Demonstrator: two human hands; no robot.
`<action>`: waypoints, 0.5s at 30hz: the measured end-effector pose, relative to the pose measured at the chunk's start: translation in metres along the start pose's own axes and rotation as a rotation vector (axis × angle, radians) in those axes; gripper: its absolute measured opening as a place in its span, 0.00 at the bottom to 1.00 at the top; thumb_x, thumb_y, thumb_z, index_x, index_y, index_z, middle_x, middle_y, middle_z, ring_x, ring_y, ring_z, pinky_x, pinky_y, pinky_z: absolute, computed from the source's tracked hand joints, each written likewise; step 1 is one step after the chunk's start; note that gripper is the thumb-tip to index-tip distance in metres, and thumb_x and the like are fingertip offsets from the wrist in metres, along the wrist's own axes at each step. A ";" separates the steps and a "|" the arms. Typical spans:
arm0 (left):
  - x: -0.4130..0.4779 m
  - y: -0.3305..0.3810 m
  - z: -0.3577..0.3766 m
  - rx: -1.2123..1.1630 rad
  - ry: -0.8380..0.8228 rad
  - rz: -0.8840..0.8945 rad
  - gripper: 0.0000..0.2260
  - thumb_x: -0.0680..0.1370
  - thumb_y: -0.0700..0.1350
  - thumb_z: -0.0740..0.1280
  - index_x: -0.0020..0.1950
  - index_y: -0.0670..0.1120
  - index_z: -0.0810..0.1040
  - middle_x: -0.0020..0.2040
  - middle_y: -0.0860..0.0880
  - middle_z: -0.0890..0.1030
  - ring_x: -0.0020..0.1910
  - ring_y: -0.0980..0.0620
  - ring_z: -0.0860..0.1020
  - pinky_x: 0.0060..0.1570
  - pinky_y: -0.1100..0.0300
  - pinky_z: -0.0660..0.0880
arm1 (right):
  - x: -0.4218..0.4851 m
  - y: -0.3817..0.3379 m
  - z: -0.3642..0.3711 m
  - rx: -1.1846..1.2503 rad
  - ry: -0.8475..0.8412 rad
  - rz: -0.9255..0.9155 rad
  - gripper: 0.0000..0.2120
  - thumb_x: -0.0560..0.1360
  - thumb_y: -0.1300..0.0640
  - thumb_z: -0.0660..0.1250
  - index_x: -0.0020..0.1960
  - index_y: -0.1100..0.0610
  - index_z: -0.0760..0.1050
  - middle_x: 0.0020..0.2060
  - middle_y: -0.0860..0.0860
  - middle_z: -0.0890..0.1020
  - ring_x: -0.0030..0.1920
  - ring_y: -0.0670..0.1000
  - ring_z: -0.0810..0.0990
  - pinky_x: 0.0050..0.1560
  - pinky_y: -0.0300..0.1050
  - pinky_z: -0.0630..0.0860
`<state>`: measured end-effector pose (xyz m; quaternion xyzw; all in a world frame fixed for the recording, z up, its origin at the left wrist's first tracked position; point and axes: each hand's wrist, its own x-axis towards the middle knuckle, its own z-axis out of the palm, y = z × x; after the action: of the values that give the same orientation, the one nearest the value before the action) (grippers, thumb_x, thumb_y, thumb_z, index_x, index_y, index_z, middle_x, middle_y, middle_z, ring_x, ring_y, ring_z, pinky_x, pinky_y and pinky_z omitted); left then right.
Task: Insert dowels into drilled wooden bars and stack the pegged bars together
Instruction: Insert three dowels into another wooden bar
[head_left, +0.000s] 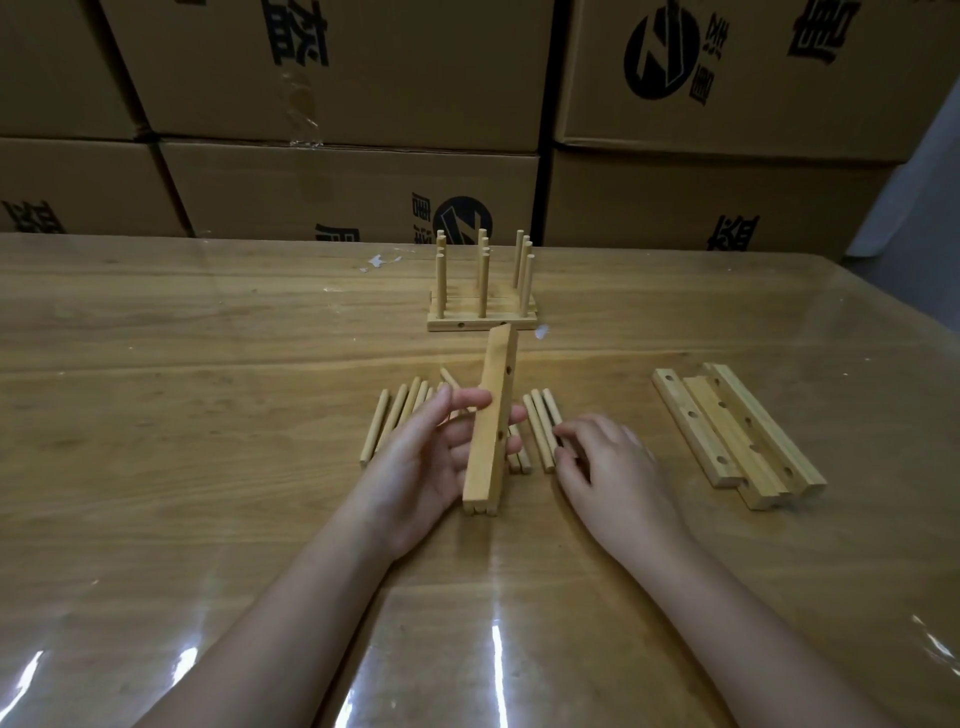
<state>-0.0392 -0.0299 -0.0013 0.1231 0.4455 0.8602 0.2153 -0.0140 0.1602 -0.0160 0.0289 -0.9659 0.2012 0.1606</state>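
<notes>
Wooden table (208, 338), left hand (431, 457) grips drilled bar (493, 410), right hand (608, 467) on dowels (540, 421), grasp unclear

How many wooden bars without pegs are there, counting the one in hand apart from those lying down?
Held bar, gripped by the left hand: 1
Loose bars lying at the right: 3
Total: 4

Glossy wooden table (156, 519) — stacked cardboard boxes (337, 73) behind

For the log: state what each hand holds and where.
Left hand grips the drilled bar at its middle; right hand touches loose dowels, grip unclear.
</notes>
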 end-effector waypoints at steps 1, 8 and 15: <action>-0.001 0.000 0.000 0.016 0.001 0.005 0.16 0.69 0.57 0.70 0.50 0.47 0.80 0.54 0.38 0.82 0.45 0.46 0.83 0.46 0.53 0.80 | 0.000 0.000 0.000 0.002 -0.001 -0.003 0.14 0.78 0.53 0.59 0.62 0.50 0.73 0.58 0.43 0.74 0.59 0.44 0.69 0.58 0.39 0.64; -0.003 0.000 -0.003 0.055 0.001 0.006 0.08 0.69 0.43 0.71 0.43 0.49 0.73 0.38 0.46 0.81 0.32 0.52 0.79 0.34 0.61 0.77 | 0.002 0.001 0.003 -0.001 0.035 0.021 0.14 0.79 0.58 0.58 0.63 0.53 0.74 0.58 0.46 0.76 0.60 0.47 0.71 0.62 0.43 0.67; 0.000 -0.002 -0.005 0.068 0.020 0.033 0.12 0.72 0.49 0.68 0.52 0.46 0.78 0.34 0.47 0.80 0.28 0.53 0.77 0.30 0.62 0.76 | 0.003 0.005 0.003 0.020 0.055 0.085 0.16 0.77 0.57 0.62 0.64 0.50 0.72 0.59 0.46 0.74 0.59 0.47 0.70 0.56 0.39 0.68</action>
<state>-0.0410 -0.0325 -0.0056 0.1291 0.4745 0.8493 0.1921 -0.0186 0.1633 -0.0191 -0.0160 -0.9594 0.2182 0.1779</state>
